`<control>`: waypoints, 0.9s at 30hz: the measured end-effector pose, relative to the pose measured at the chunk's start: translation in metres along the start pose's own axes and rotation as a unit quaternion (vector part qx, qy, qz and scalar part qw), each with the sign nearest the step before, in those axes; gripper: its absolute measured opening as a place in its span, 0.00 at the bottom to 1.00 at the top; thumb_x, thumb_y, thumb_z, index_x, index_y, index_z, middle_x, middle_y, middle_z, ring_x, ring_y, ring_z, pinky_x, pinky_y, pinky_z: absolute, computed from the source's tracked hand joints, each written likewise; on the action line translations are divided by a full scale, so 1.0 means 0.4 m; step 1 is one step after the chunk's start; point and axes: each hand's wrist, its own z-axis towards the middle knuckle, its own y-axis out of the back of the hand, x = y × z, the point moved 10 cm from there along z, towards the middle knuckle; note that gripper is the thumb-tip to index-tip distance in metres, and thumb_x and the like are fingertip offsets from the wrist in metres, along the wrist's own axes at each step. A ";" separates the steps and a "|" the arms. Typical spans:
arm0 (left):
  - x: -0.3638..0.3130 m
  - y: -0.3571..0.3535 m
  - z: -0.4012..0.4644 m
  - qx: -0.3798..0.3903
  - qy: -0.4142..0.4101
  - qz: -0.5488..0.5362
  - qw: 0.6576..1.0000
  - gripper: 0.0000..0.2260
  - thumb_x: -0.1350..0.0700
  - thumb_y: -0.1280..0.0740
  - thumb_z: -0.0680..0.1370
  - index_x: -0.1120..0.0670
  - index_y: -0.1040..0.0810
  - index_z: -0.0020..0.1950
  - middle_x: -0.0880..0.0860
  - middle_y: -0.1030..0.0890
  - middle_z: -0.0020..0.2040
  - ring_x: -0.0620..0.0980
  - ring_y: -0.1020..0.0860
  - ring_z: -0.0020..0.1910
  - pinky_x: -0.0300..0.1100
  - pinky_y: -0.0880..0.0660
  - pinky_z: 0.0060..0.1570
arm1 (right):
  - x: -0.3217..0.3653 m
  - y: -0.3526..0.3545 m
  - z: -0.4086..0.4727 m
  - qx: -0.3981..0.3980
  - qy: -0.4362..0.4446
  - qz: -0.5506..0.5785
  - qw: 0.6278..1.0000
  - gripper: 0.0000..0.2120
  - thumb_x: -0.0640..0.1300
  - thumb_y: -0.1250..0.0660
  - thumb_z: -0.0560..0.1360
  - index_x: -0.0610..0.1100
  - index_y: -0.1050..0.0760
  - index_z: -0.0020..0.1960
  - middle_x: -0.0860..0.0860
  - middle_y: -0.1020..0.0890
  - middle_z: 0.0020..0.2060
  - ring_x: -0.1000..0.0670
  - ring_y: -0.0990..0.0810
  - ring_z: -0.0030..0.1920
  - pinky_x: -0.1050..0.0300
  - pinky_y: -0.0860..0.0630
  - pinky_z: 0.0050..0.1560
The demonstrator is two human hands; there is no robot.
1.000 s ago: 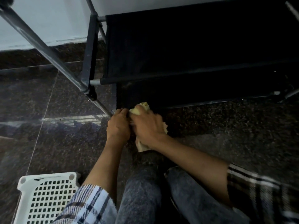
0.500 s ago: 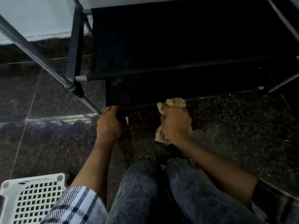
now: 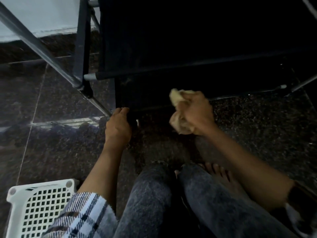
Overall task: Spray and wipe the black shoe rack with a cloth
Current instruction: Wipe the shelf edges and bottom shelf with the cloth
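Shoe rack (image 3: 188, 40) corner is gripped by the left hand (image 3: 118, 125), while the right hand (image 3: 197, 114) clutches a bunched cloth (image 3: 178, 100).

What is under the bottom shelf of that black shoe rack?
Speckled dark stone floor shows in front of the black fabric shoe rack; beneath its lowest shelf all is covered and in shadow.

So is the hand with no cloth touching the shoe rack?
Touching. The head view shows the left hand with its fingers curled onto the shoe rack at its bottom front corner.
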 end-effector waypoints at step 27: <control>-0.017 -0.031 -0.021 0.046 0.026 0.050 0.997 0.28 0.60 0.31 0.74 0.57 0.39 0.70 0.58 0.39 0.69 0.68 0.29 0.60 0.59 0.30 0.55 | 0.086 -0.090 -0.071 0.060 0.137 -0.123 0.981 0.17 0.44 0.38 0.77 0.52 0.25 0.65 0.51 0.34 0.70 0.43 0.29 0.63 0.51 0.29 0.61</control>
